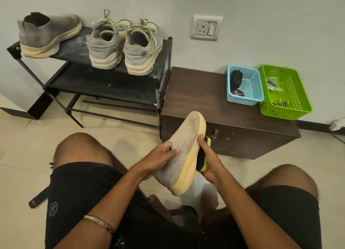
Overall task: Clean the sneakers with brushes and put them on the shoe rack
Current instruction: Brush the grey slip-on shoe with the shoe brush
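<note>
A grey knit slip-on sneaker [183,147] with a yellowed sole is held in the air between my knees, toe pointing away. My left hand [158,159] grips its collar, thumb on the upper. My right hand [209,161] holds a yellow-backed brush [202,160] with black bristles pressed against the sneaker's sole edge. On the black shoe rack [162,61] at the upper left, the matching grey slip-on [48,33] sits on the top shelf beside a pair of laced grey sneakers [125,45], heels toward me.
A low dark wooden cabinet [196,99] stands right of the rack. On it are a blue basket [244,86] with dark items and a green basket [283,91]. A dark strap [39,198] lies on the tiled floor by my left thigh.
</note>
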